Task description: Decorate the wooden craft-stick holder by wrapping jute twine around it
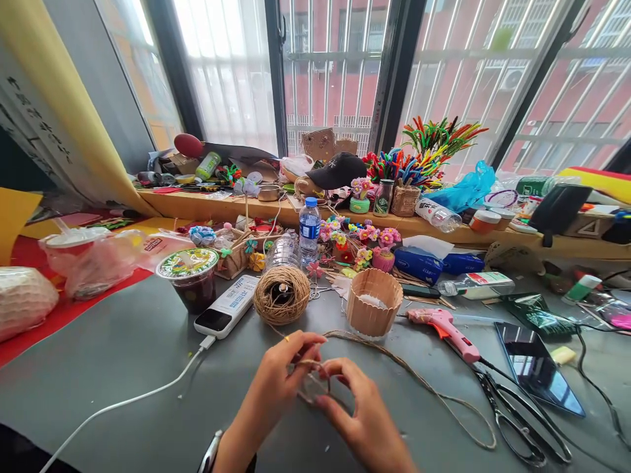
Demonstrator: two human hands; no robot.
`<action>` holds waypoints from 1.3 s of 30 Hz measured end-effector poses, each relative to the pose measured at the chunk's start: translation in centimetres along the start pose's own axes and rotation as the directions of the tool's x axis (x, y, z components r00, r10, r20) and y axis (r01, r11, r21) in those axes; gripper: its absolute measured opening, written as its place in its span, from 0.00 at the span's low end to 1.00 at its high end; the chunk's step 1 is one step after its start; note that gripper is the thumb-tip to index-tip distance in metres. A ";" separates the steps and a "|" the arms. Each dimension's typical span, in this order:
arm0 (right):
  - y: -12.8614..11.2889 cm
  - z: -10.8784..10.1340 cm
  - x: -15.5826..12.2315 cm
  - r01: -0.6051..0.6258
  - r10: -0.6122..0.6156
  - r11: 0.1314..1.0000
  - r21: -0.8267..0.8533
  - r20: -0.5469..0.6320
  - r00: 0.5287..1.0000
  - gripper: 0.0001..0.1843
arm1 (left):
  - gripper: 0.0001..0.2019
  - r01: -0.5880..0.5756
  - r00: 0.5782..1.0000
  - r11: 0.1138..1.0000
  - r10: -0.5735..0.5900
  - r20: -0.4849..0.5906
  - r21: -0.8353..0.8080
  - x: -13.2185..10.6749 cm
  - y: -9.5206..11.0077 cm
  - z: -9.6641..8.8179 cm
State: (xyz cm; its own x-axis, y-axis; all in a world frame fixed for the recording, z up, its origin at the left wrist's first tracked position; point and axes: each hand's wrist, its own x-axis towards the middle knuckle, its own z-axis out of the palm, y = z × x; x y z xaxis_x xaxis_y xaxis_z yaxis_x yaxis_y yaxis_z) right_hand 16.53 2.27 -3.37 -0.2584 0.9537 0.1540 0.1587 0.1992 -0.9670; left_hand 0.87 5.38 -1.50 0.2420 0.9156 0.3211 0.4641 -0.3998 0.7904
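Your left hand [273, 387] and right hand [367, 420] sit closest to the lens, low in the head view, meeting over the grey table [123, 355]. Both are working the same length of brown twine [419, 378]: your left thumb and fingertips are pinched together on it, and your right fingers are curled and closed on a small loop of it between the two hands. From your fingers the twine trails off to your right across the tabletop in a long loose curve. Just beyond your left hand stands the ball of twine [282, 294], and a thin strand leads from it toward your hands. Beside the ball, to the right, is a round cup of wooden sticks [373, 302]. A pink glue gun [444, 328] lies near that cup, with black scissors [517, 420] and a dark phone [537, 368] further right. To the left of the ball lies a white power bank [227, 305], its white cable [123, 404] running toward you, next to a lidded drink cup [190, 276].
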 end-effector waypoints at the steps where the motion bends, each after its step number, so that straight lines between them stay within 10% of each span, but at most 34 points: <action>1: -0.4 0.2 0.0 -0.009 0.004 0.996 0.083 0.057 0.998 0.14 | 0.14 0.020 1.000 0.999 -0.020 0.002 -0.041 0.6 0.3 -0.1; 4: -0.8 -1.2 -0.8 -0.073 0.046 0.930 0.359 0.083 0.996 0.20 | 0.17 0.077 0.995 0.997 -0.078 -0.067 -0.013 2.5 0.1 -1.2; 7: -0.4 -4.1 -2.2 -0.023 0.122 0.876 0.482 -0.173 0.977 0.20 | 0.18 0.099 0.986 0.990 -0.085 -0.140 0.101 4.6 -0.9 -2.5; 18: -0.6 -9.7 -2.7 0.208 0.229 0.586 0.783 -0.406 0.885 0.21 | 0.17 0.086 0.986 0.969 -0.115 -0.117 -0.232 8.2 -4.2 -4.5; 24: -1.4 -12.5 -4.6 0.363 0.334 0.596 0.716 -0.632 0.699 0.21 | 0.14 0.042 0.939 0.942 -0.151 -0.308 -0.332 7.7 -3.4 -6.3; 32: -0.7 -15.0 -6.5 0.319 0.318 0.724 0.612 -0.706 0.633 0.18 | 0.17 0.164 0.898 0.980 -0.100 -0.430 0.116 6.7 -2.6 -10.2; 35: -0.3 -14.1 -5.8 0.226 0.252 0.811 0.540 -0.671 0.697 0.18 | 0.29 0.189 0.947 0.917 -0.076 -0.311 0.352 4.8 -1.8 -10.5; 39: -0.9 -10.2 -3.9 -0.016 0.143 0.959 0.282 -0.436 0.889 0.18 | 0.38 -0.161 0.984 0.880 0.107 0.144 0.447 2.3 2.3 -6.1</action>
State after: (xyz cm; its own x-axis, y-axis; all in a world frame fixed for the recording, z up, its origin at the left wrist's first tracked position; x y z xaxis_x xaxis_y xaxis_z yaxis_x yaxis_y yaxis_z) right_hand 27.10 0.70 -1.00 0.2082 0.9742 0.0871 -0.1121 0.1122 -0.9873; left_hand -2.65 6.83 4.26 0.4103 0.8521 0.3250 0.7500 -0.5180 0.4112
